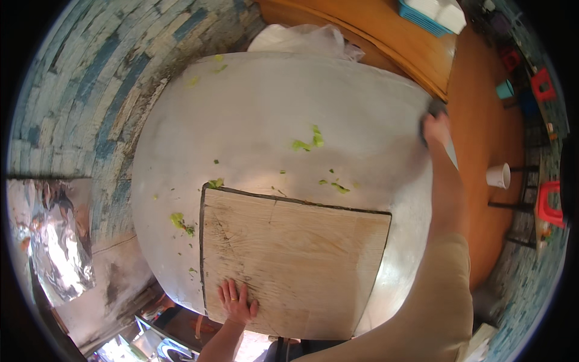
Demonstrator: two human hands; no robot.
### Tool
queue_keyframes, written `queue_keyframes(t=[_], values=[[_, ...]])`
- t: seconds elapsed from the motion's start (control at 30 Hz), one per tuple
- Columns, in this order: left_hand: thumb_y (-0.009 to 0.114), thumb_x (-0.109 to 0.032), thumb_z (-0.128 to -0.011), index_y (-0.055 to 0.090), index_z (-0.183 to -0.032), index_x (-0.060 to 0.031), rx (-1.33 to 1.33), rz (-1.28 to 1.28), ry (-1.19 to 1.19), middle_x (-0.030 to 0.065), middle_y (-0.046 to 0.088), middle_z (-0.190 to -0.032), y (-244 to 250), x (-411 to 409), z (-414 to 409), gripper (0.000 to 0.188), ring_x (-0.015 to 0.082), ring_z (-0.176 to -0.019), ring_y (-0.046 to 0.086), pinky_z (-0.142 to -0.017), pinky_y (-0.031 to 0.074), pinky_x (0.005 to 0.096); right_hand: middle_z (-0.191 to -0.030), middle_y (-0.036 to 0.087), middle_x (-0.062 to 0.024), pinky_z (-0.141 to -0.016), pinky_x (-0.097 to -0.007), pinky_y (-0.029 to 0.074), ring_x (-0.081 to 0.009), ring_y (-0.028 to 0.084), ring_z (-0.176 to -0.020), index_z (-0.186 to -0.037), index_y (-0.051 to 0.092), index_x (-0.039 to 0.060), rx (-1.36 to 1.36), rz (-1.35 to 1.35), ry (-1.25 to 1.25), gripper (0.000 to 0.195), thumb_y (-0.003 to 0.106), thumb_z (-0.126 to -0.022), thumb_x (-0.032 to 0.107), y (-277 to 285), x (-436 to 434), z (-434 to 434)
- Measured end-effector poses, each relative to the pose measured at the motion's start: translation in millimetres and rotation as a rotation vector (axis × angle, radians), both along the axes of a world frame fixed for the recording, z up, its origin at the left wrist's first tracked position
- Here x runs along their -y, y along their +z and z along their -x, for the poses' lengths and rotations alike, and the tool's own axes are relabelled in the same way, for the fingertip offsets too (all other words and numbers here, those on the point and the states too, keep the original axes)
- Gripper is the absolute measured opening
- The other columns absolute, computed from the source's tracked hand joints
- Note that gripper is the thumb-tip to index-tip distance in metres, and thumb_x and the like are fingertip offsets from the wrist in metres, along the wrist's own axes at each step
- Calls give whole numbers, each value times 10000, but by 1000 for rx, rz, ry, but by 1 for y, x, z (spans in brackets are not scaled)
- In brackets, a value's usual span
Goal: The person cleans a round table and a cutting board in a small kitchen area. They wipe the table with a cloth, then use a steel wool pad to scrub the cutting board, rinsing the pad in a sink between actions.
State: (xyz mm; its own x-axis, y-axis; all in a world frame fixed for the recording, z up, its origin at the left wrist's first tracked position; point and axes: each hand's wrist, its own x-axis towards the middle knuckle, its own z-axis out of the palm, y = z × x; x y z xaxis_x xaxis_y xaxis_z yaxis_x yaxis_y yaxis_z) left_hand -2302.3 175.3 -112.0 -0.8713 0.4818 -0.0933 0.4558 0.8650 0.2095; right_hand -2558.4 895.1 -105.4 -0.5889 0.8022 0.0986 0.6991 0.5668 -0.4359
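Note:
A wooden cutting board (298,262) with dark edges lies on the near part of a metal-topped table (253,108). My left hand (237,303) rests palm down on the board's near left part, fingers spread, a ring on one finger. At the table's far right edge, my right hand (436,129) is closed around a dark object (437,107), too blurred to identify; it may be a cloth. Leafy green scraps (312,139) lie beyond the board. More green bits (182,222) are scattered left of it, and a scrap (215,183) sits at its far left corner.
A weathered plank-pattern wall (99,86) borders the table's left side. White plastic bags (298,40) sit past the far edge, beside a wooden counter (384,27) holding a blue basket (425,20) and white containers. To the right are a white cup (498,175) and red stools (549,203).

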Motion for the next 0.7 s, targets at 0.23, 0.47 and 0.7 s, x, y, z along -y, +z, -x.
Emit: queue_keyframes(t=[0.23, 0.47, 0.7], values=[[589, -434, -750, 580, -1210, -72, 6, -42, 28, 298, 406, -1356, 6, -5, 3, 586, 505, -1265, 338, -1055, 199, 633, -1085, 599, -192, -939, -422, 441, -349, 541, -1068, -967, 623, 18, -202, -183, 511, 315, 534, -755, 234, -27, 194, 127], [584, -423, -754, 539, -1265, -80, -29, -9, -1, 288, 393, -1375, 8, -5, 10, 618, 484, -1280, 334, -1070, 197, 613, -1024, 642, -140, -871, -429, 469, -355, 579, -983, -1024, 636, 66, -355, 530, 1055, 315, 578, -714, 81, -6, 451, 108], [554, -388, -781, 482, -1317, -45, -34, -19, 13, 294, 319, -1431, 10, -5, -6, 641, 487, -1319, 277, -1086, 160, 604, -831, 608, -31, -662, -282, 467, -121, 539, -724, -1192, 596, 56, -548, 750, 385, 476, 540, -720, 36, 33, 232, -93]])
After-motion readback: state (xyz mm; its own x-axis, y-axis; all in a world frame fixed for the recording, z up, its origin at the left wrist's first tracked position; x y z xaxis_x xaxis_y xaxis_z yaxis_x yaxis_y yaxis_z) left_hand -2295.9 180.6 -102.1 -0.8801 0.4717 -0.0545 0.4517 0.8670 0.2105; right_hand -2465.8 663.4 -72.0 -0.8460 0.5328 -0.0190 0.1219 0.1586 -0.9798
